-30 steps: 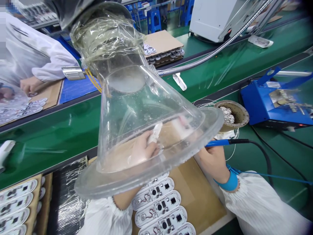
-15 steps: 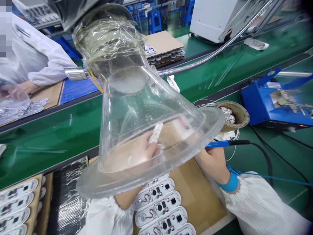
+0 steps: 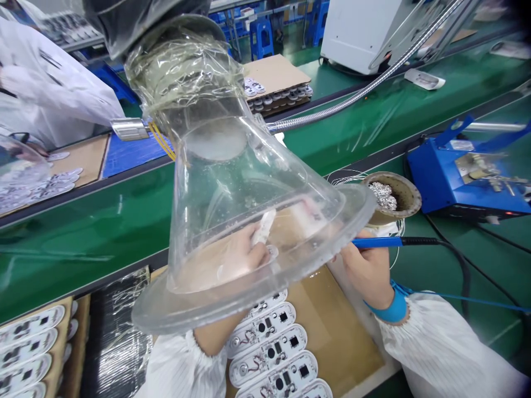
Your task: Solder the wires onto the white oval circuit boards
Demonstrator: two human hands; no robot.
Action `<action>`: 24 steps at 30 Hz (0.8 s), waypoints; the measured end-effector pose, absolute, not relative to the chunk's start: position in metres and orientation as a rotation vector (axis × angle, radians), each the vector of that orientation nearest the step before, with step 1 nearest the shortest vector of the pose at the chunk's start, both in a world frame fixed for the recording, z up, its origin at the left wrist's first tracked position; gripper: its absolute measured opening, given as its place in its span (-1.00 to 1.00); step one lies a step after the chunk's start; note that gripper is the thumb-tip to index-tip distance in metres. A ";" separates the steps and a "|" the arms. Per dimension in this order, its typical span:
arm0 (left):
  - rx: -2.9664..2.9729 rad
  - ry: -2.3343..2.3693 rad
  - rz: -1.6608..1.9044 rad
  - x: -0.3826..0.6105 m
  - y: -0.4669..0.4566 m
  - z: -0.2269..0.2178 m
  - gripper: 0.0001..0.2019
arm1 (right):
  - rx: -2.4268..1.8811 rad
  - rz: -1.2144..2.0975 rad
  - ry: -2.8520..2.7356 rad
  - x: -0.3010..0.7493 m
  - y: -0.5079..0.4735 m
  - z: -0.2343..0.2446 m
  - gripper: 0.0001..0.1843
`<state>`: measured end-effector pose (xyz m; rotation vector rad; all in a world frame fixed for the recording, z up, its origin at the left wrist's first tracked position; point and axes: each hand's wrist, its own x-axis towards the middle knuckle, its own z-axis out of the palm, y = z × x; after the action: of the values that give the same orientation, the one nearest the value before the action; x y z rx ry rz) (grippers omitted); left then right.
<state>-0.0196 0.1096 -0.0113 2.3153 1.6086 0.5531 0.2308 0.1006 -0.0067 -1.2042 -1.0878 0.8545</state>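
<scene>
Under the clear fume hood [image 3: 249, 182] at centre, soldering seems in hand. The left hand [image 3: 236, 258] pinches a small white board [image 3: 264, 225]; the right hand [image 3: 367, 272] is closed round the soldering iron [image 3: 375, 242]. Next, tip must meet joint steadily.

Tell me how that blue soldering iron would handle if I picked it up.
Probably light and stiff: the right hand alone holds the slim soldering iron pen-style, while the left hand grips a white piece. Its black cable loops off the back end, so it would likely tug and drag. The round handle might roll if laid down.
</scene>
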 end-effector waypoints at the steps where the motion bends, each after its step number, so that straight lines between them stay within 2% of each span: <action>1: 2.324 1.590 0.560 -0.020 0.110 -0.011 -0.91 | -1.200 0.880 -1.074 0.231 0.101 -0.008 -0.81; 11: 2.415 1.551 0.599 -0.023 0.112 -0.008 -0.92 | -1.179 0.866 -1.036 0.232 0.104 -0.013 -0.79; 18: 2.255 1.534 0.501 -0.036 0.112 0.010 -0.76 | -1.167 0.844 -1.028 0.231 0.104 -0.014 -0.79; 24: 2.093 1.646 0.692 -0.088 0.137 0.017 -0.73 | -1.163 0.834 -1.083 0.233 0.102 -0.015 -0.75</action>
<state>-0.0884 0.1365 0.0169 2.0928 1.6460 0.6917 0.2329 0.1016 -0.0152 -1.1629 -1.0826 0.8339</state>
